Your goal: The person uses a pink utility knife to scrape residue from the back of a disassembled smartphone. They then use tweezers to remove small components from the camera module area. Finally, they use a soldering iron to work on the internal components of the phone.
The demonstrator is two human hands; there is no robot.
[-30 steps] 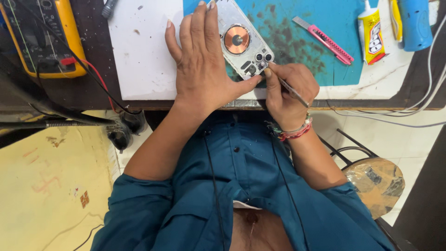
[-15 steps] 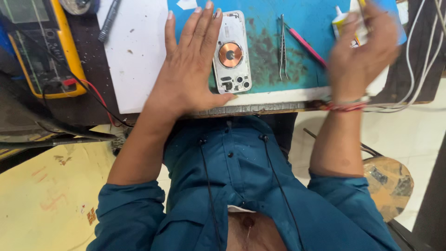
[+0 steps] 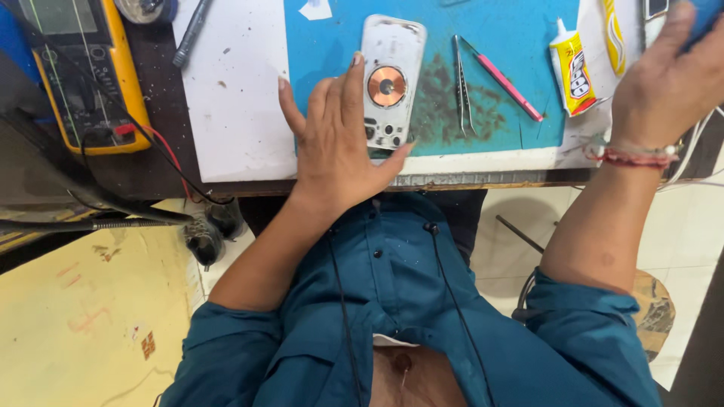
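Workshop table [image 3: 483, 179] carried a blue rubber mat [image 3: 520, 45]. Nearest, the left hand [image 3: 335, 143] lay flat, fingers spread, steadying the white opened phone back with copper coil [image 3: 392, 79] at its one o'clock. Steel tweezers [image 3: 461, 87] lay beside. Farthest, the right hand [image 3: 667, 83] reached at two o'clock; its grip was unclear.

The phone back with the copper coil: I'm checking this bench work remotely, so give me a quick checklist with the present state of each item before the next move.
1. Phone back lies flat on the blue mat, coil side up: ok.
2. Left hand steadies it, fingers resting at its edge: ok.
3. Tweezers set down on the mat, free of the phone back: ok.
4. Pink tool beside the tweezers, within view: ok.
5. Glue tube capped: cannot tell.
6. Right hand empty: cannot tell, it is blurred at the picture's edge.
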